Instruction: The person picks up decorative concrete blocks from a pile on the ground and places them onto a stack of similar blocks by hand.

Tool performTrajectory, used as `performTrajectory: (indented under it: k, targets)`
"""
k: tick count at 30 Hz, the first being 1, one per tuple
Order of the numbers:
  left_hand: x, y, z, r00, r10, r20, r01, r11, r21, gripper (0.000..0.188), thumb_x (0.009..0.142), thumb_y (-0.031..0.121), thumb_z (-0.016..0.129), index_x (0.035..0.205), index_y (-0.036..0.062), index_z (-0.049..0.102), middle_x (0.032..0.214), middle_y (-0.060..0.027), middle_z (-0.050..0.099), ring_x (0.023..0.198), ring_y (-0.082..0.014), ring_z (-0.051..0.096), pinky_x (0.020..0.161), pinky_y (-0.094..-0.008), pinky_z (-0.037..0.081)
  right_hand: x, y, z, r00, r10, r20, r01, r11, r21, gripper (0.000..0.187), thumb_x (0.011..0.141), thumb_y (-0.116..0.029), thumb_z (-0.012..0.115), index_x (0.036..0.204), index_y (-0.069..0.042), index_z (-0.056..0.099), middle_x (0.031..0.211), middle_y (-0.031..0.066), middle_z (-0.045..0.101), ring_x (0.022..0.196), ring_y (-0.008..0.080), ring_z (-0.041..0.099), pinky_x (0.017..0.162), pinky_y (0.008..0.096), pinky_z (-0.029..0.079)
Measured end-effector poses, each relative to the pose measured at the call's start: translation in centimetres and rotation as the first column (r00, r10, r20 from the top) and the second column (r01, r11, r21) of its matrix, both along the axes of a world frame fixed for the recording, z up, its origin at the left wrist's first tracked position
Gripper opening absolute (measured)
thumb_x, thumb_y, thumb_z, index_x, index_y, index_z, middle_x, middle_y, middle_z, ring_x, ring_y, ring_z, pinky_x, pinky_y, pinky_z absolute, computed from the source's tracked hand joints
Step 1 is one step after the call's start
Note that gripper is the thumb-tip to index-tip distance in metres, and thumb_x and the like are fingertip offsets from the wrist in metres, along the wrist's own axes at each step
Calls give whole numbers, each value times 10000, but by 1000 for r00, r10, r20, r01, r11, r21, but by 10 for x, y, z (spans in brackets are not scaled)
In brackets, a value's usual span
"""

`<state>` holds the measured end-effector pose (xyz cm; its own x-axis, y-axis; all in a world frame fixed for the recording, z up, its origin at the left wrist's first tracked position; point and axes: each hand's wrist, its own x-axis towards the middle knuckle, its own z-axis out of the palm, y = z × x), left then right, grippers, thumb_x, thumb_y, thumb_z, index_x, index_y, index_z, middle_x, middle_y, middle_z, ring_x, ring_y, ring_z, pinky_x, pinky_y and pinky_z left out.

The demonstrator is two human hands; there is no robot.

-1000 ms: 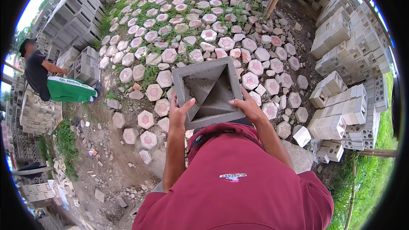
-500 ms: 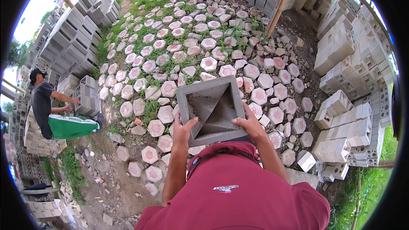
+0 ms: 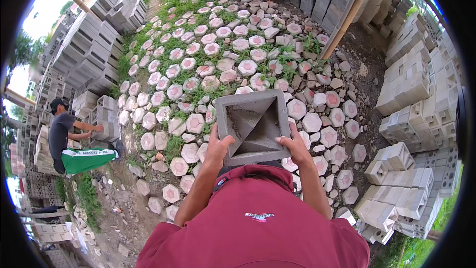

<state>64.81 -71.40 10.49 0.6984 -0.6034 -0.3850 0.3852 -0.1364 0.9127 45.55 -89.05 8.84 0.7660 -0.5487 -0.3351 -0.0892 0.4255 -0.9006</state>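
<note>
A square grey concrete breeze block (image 3: 255,123) is held up in front of my chest, its hollow face turned upward. A diagonal web and sloping inner faces show inside its thick rim. My left hand (image 3: 217,148) grips the block's left side, thumb over the near left edge. On the opposite side my right hand (image 3: 296,146) clasps it, with the thumb resting on the right rim. The other fingers of both hands are mostly hidden beneath and behind the block.
Hexagonal pavers (image 3: 248,67) with pinkish centres lie over grass and rubble ahead. Hollow blocks (image 3: 396,188) are stacked along the right, more grey blocks (image 3: 87,47) at left and back. A wooden post (image 3: 349,15) leans at back right. A co-worker (image 3: 62,134) bends over blocks at left.
The whole view has shifted, so the pavers, post and co-worker sit farther right in the picture. The block also appears slightly farther right, still in both hands.
</note>
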Motion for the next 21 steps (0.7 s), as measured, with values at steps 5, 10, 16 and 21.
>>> performTrajectory:
  k: [5,10,16,21]
  targets:
    - [36,-34,20,998,64,18,-65,997,45,699,676,3,608,1353,15,435,986,-77,609,854,-166,572,761,-289,467,38,-33,4,997,48,-58,-49,999,-20,747,775,-180,703,1400,-52,314,1137,188,562,958,228,572,825,337,465]
    - [74,-71,12,995,77,60,-81,995,58,601,709,-11,564,1304,13,481,978,-59,597,823,-143,569,743,-276,473,84,-71,-1,998,46,-49,-44,998,36,751,801,-242,715,1407,-59,309,1142,180,563,970,231,568,846,336,459]
    - [150,-119,-10,997,73,34,-74,996,54,590,689,4,571,1277,2,516,970,-64,608,820,-156,577,747,-281,472,160,-115,-19,995,-2,-95,9,998,68,728,883,-459,648,1404,-81,309,1212,167,512,1105,249,502,933,380,419]
    - [229,-167,-9,998,65,-13,-64,996,60,670,691,-19,572,1352,0,462,997,-64,597,832,-148,562,749,-258,464,238,-168,-28,994,39,-105,-22,987,160,761,873,-504,652,1402,-89,296,1263,158,481,1153,263,478,948,391,407]
